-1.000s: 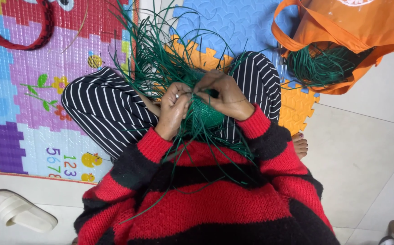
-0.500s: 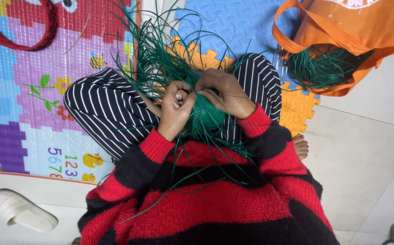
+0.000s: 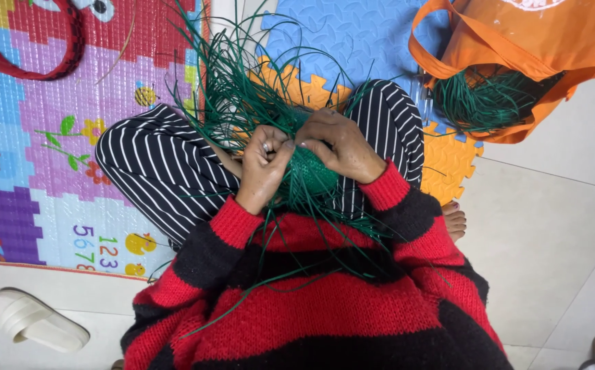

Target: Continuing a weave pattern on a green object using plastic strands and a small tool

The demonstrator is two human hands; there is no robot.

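While seated: a person in a red-and-black sweater [image 3: 325,308] works cross-legged on a foam play mat [image 3: 71,137].
Left hand: left hand [image 3: 264,168] pinches green strands [image 3: 242,89], fingers clenched on them.
Right hand: right hand [image 3: 342,144] grips the woven green piece [image 3: 311,173] from 1 o'clock.
Change: both hands sit slightly lower and closer than a second ago, and the piece stays in the lap between them; weaving appears to continue.
Surroundings: orange bag [image 3: 551,48] of strands at 2 o'clock; white slipper [image 3: 33,318] at 8 o'clock.

green woven piece [image 3: 314,171], lap, strands splayed
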